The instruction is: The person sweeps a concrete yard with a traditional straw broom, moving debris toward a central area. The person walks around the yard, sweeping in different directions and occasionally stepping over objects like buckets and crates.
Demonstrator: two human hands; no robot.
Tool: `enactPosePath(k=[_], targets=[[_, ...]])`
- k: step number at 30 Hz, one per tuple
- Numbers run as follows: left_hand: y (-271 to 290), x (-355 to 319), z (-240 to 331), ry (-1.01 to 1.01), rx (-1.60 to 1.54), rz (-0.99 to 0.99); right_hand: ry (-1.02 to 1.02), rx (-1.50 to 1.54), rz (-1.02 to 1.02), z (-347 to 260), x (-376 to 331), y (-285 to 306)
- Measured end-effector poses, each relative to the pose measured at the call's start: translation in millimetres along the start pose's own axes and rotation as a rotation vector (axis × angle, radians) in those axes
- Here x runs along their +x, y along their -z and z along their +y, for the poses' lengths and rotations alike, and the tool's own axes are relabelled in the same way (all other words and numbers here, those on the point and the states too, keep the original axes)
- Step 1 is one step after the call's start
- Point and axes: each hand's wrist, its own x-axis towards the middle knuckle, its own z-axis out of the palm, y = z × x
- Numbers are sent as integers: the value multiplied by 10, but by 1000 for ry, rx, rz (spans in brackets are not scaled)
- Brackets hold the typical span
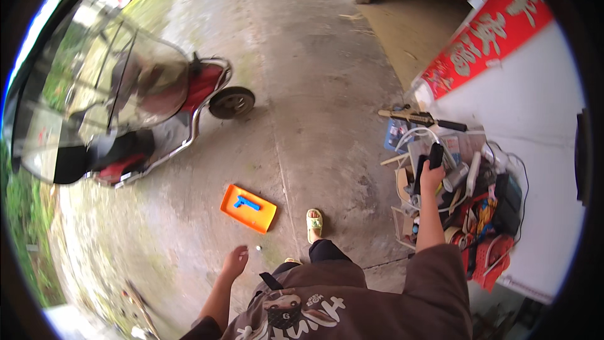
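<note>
My right hand [431, 177] is closed around a black pistol-shaped thing [435, 156], held over a heap of odds and ends beside the white wall. Its exact kind is hard to make out, since my fingers cover part of it. Low on the left, my left hand [235, 262] hangs over the concrete with its fingers loosely apart and nothing visible in it. Ahead of that hand, an orange tray [267, 219] lies on the ground. Inside it rests a blue toy pistol [247, 203]. A small white bit [258, 248] lies between the tray and my left hand.
A red three-wheeled scooter [204, 85] with a clear canopy stands at the left. Along the right wall, a tan and black toy rifle [415, 116] lies atop the heap, near a red plastic basket [487, 264]. A red banner [491, 31] hangs above.
</note>
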Motion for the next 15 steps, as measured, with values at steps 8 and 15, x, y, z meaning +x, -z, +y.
enactPosePath(k=[8, 15], targets=[[400, -713, 1640, -461, -720, -3, 821, 641, -1364, -1829, -1932, 1797], [924, -2328, 1790, -789, -330, 608, 1297, 629, -1578, -2559, -2699, 3492]])
